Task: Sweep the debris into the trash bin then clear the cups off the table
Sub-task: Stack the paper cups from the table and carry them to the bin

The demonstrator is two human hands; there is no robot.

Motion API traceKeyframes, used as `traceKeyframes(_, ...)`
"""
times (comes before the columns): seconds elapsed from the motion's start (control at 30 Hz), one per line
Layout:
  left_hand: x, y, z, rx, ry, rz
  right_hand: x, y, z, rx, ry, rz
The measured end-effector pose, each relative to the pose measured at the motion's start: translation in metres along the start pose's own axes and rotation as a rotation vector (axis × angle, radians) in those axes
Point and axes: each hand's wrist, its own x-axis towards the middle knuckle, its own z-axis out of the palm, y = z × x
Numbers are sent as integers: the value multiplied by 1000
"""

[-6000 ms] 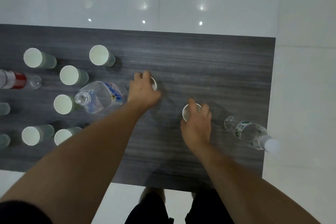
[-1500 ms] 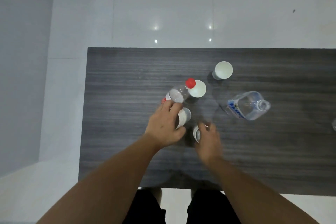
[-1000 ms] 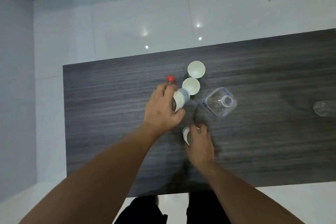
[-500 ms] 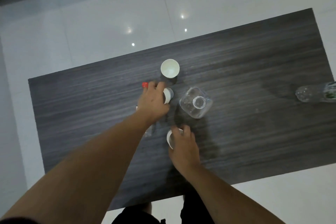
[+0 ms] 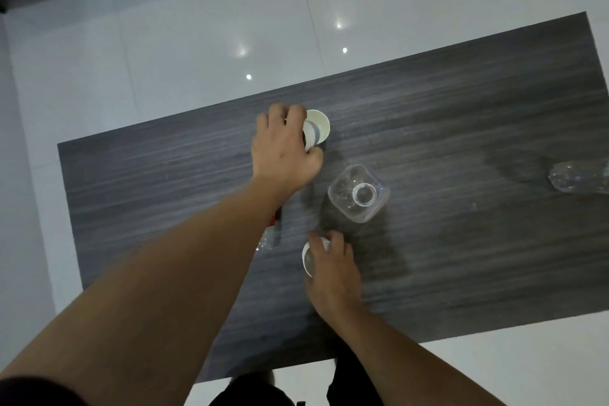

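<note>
My left hand grips a stack of white paper cups, its open end lowered over another white cup standing near the far edge of the dark wood table. My right hand holds a second white paper cup stack near the table's middle, its mouth facing left. No trash bin is in view.
A clear open plastic bottle stands upright between my hands, to the right. A bottle with a red label lies partly under my left forearm. Another clear bottle lies at the right edge. White tiled floor surrounds the table.
My left hand has carried its cup stack away from me and over the far cup. My right hand stays on its cup stack. The view has shifted.
</note>
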Motion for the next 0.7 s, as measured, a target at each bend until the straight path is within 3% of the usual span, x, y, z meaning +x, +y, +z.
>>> traceKeyframes(0.27, 9, 2, 5, 32, -78, 54, -5, 5, 2, -3, 31, -4)
traceKeyframes(0.47, 12, 7, -3, -41, 64, 62, -8, 1, 4, -13, 38, -5)
traceKeyframes(0.6, 14, 3, 12, 92, -246, 68, -8, 2, 5, -5, 63, 9)
traceKeyframes(0.7, -2, -5, 18, 87, -314, 48, -10, 5, 5, -7, 48, 7)
